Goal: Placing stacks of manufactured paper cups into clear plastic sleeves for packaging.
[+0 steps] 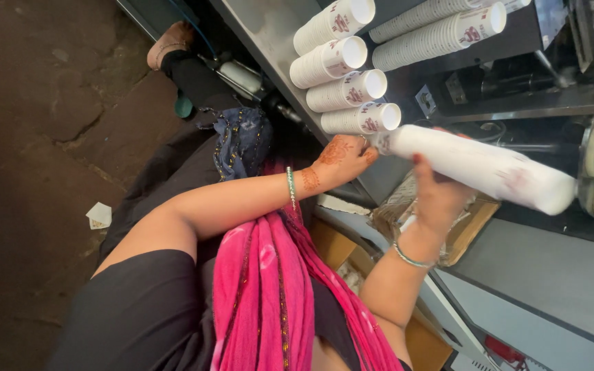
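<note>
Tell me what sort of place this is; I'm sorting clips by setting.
Probably a paper-cup workshop: stacked white paper cups lie in rows on a metal machine bench, and both the left hand and the right hand hold another long cup stack.

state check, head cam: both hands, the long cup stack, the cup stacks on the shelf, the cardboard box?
left hand: grip closed on one end of the long cup stack
right hand: grip closed under its middle
long cup stack: held off the surface, roughly horizontal, blurred
shelf cup stacks: lying on their sides, rims outward
cardboard box: open
</note>
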